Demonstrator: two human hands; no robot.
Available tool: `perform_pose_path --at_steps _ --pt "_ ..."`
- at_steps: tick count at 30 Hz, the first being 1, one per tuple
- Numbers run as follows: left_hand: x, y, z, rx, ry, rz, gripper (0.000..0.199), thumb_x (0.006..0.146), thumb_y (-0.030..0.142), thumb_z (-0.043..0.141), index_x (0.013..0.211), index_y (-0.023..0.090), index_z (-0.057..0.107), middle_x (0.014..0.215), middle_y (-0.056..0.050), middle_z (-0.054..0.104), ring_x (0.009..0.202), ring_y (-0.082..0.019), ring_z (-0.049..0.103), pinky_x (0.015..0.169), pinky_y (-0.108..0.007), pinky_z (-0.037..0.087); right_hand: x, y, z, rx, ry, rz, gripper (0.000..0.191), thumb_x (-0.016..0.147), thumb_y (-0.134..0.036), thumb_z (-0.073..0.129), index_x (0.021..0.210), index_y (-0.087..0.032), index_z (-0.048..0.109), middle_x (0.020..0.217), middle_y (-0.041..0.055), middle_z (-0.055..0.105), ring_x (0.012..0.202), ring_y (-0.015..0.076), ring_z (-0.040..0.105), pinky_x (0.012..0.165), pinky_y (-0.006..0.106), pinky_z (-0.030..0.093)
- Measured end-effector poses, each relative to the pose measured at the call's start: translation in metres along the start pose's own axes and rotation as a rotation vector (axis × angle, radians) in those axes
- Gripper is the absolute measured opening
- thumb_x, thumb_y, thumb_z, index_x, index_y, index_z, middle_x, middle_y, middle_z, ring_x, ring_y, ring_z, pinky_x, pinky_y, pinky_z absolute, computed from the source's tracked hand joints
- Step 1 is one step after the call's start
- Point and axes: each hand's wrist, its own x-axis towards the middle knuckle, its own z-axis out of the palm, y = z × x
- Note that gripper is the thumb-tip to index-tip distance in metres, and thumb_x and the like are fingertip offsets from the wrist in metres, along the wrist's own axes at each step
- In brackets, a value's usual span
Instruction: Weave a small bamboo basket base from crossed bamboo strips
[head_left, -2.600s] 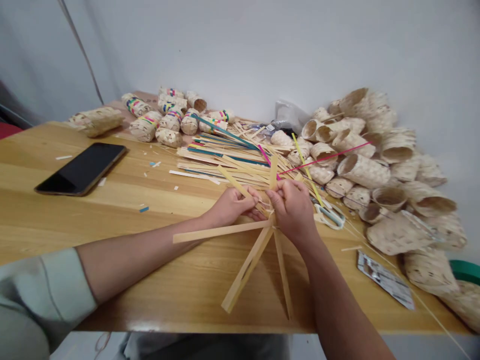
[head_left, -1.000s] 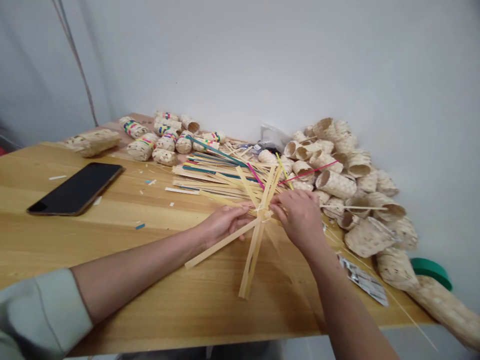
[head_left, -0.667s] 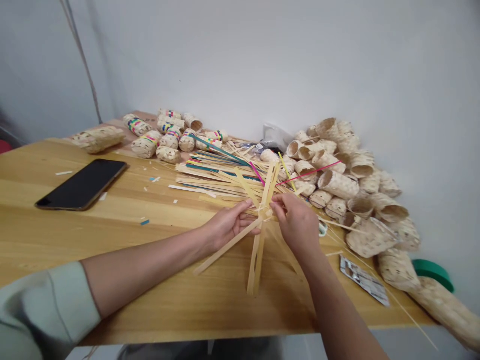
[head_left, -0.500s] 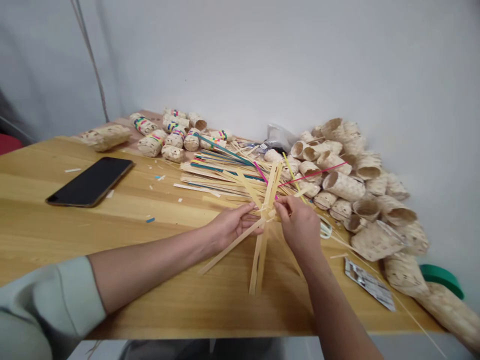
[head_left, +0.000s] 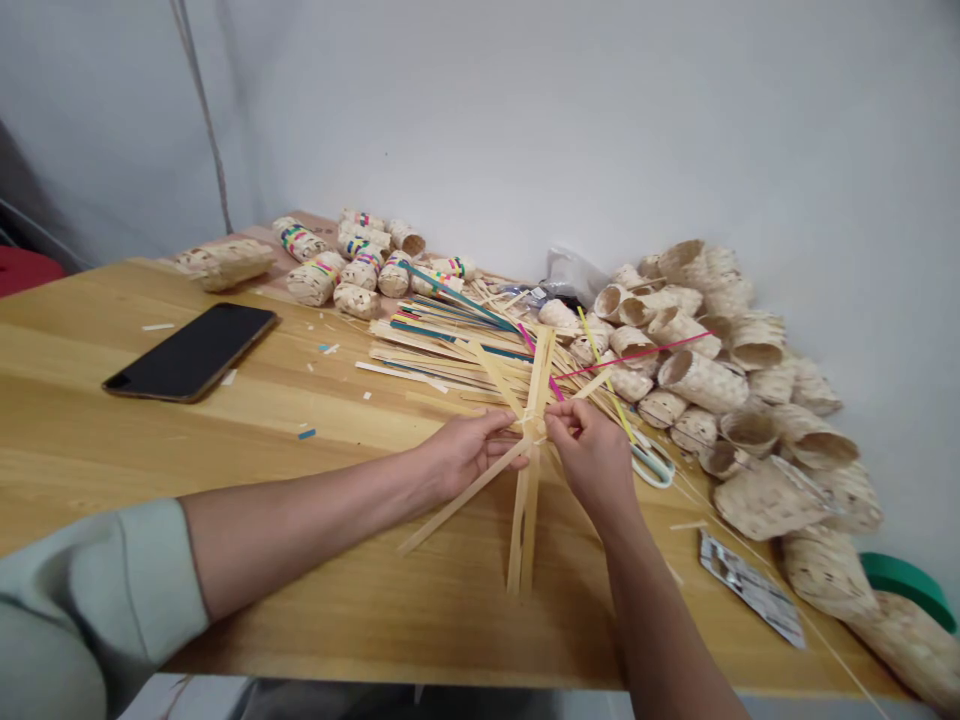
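A star-shaped weave of pale bamboo strips (head_left: 532, 425) is held above the table, its strips fanning out up, down and to the sides. My left hand (head_left: 480, 452) grips it from the left, thumb at the crossing and fingers beneath. On the right side of the crossing, the thumb and index finger of my right hand (head_left: 589, 445) pinch the strips. Beyond my hands lies a pile of loose strips (head_left: 450, 345), mostly pale with some teal, pink and yellow ones.
Woven tubes (head_left: 705, 380) are heaped at the right. Banded woven pieces (head_left: 315, 278) lie at the back left, near a black phone (head_left: 193, 352). Scissors (head_left: 652, 465), a silver packet (head_left: 750, 588) and green tape (head_left: 907, 585) are at the right.
The view has shifted slightly, so table items appear moved. My right hand has turned a little at the crossing, and more of the scissors shows. Both hands still hold the weave.
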Motion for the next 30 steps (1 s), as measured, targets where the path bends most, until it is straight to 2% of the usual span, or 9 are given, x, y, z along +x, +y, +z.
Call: perform_pose_path --at_steps 6,9,12,16,19,24,30 --pt "-0.001 -0.002 0.000 0.016 -0.042 0.023 0.010 0.082 0.007 0.059 0.075 0.012 0.061 0.068 -0.002 0.067 0.055 -0.013 0.065 0.052 -0.024 0.054 0.004 0.007 -0.002 0.037 -0.103 -0.032 0.018 0.074 -0.034 0.055 0.076 -0.020 0.067 0.072 0.0026 0.069 0.065 0.0175 0.060 0.063 0.029 0.041" --pt "0.000 -0.002 -0.001 0.013 0.001 0.031 0.015 0.084 0.006 0.056 0.071 0.014 0.056 0.068 -0.001 0.067 0.056 -0.014 0.066 0.053 -0.025 0.055 0.005 0.007 -0.004 0.057 -0.142 -0.039 0.022 0.076 -0.037 0.054 0.076 -0.020 0.067 0.071 0.0024 0.068 0.063 0.0170 0.058 0.062 0.029 0.041" --pt "0.002 -0.001 -0.001 -0.002 0.012 0.020 0.013 0.087 0.008 0.054 0.075 0.014 0.057 0.072 -0.003 0.068 0.059 -0.014 0.066 0.055 -0.026 0.056 0.006 0.007 -0.004 0.075 -0.109 -0.044 0.025 0.077 -0.039 0.053 0.078 -0.020 0.068 0.070 0.0028 0.068 0.064 0.0173 0.057 0.062 0.029 0.040" --pt "0.002 0.002 0.000 -0.014 -0.065 -0.016 0.008 0.089 0.015 0.055 0.085 0.014 0.062 0.077 -0.004 0.068 0.065 -0.014 0.066 0.062 -0.029 0.058 0.009 0.010 -0.009 0.104 -0.010 -0.022 0.027 0.077 -0.041 0.054 0.081 -0.019 0.070 0.074 0.0039 0.070 0.064 0.0177 0.058 0.063 0.029 0.040" --pt "-0.002 0.005 -0.001 0.095 -0.091 -0.006 0.013 0.089 0.018 0.055 0.081 0.013 0.064 0.080 -0.006 0.069 0.068 -0.015 0.065 0.063 -0.029 0.056 0.015 0.016 -0.017 0.084 0.016 -0.034 0.027 0.078 -0.040 0.054 0.083 -0.020 0.071 0.078 0.0039 0.071 0.067 0.0178 0.059 0.064 0.030 0.041" --pt "-0.006 0.014 -0.009 0.422 -0.063 0.193 0.022 0.087 0.032 0.062 0.083 0.011 0.067 0.081 -0.008 0.070 0.068 -0.013 0.064 0.062 -0.024 0.050 0.023 0.028 -0.024 0.030 0.019 -0.035 0.025 0.078 -0.039 0.055 0.083 -0.020 0.072 0.078 0.0036 0.071 0.068 0.0179 0.059 0.066 0.030 0.040" --pt "0.004 0.010 -0.012 0.469 0.012 0.206 0.011 0.084 0.019 0.064 0.078 0.010 0.066 0.082 -0.006 0.070 0.061 -0.008 0.061 0.057 -0.018 0.046 0.018 0.034 -0.009 0.153 0.016 -0.020 0.026 0.079 -0.039 0.054 0.084 -0.020 0.071 0.080 0.0034 0.072 0.070 0.0179 0.060 0.066 0.029 0.042"
